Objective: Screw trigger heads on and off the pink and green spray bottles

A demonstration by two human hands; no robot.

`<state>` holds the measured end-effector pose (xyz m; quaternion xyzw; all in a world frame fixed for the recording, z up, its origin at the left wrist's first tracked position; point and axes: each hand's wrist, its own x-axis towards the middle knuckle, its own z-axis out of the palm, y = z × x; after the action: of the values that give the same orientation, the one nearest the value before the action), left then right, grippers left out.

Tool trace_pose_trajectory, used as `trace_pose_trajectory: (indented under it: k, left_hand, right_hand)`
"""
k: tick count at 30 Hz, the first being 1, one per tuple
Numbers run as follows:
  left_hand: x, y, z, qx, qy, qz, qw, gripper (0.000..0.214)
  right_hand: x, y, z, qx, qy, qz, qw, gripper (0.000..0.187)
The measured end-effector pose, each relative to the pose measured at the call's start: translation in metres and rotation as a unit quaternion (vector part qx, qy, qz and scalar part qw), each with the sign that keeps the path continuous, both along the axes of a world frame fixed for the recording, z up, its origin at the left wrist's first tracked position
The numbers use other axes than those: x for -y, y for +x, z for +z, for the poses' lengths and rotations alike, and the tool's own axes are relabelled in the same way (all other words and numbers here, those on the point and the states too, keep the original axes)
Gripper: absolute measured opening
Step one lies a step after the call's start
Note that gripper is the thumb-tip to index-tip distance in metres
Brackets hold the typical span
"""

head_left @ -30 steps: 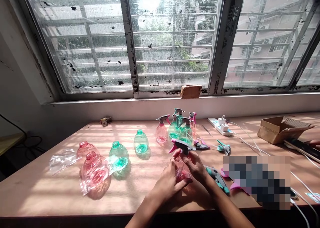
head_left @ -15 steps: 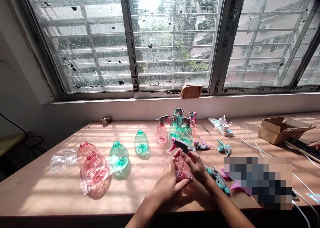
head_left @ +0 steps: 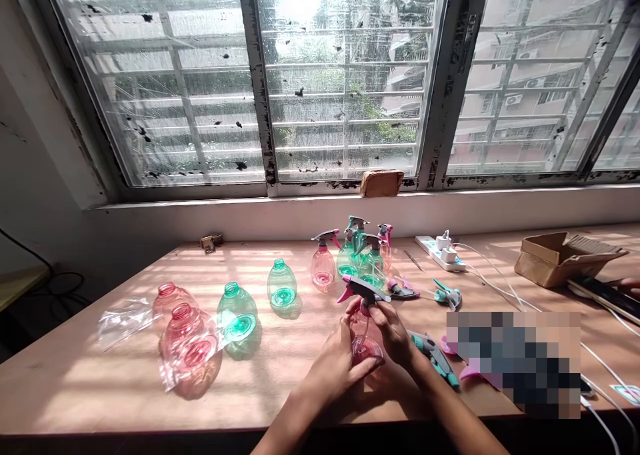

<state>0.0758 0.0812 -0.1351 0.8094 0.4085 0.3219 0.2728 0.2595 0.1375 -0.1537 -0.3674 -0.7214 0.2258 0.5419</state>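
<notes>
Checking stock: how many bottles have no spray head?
4: round translucent pink plastic bottle, far left; second pink bottle in front of it; round translucent green plastic bottle right of those; another green bottle farther back. Others may be hidden.

Left hand (head_left: 339, 350) curls low, right hand (head_left: 393, 334) higher.

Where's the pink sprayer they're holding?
The pink sprayer is right of centre in the head view, between left hand and right hand, below the standing sprayers.

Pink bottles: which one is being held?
The pink bottle between the left hand and right hand, gripped by both, its spray head above them; the other pink bottles stand untouched.
</notes>
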Motion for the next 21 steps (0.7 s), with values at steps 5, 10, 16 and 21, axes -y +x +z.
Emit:
trace_pose_trajectory:
  k: [5,10,16,21]
  left_hand:
    - [0.000,-0.002,-0.002,-0.013,-0.010,0.011,1.000,0.092]
    - [-0.001,0.000,-0.004,-0.022,-0.011,0.013,1.000,0.086]
    - [-0.001,0.001,-0.005,-0.020,-0.001,0.007,1.000,0.094]
    - [-0.002,0.002,-0.005,-0.020,0.002,0.004,1.000,0.093]
  right_hand:
    - [0.003,-0.008,0.013,-0.033,-0.019,0.048,0.998,0.048]
    - [0.008,-0.010,0.025,-0.053,-0.031,0.102,0.993,0.045]
    - [0.010,-0.005,0.026,-0.050,-0.035,0.084,0.995,0.045]
    - [0.008,-0.004,0.022,-0.057,-0.030,0.066,0.996,0.050]
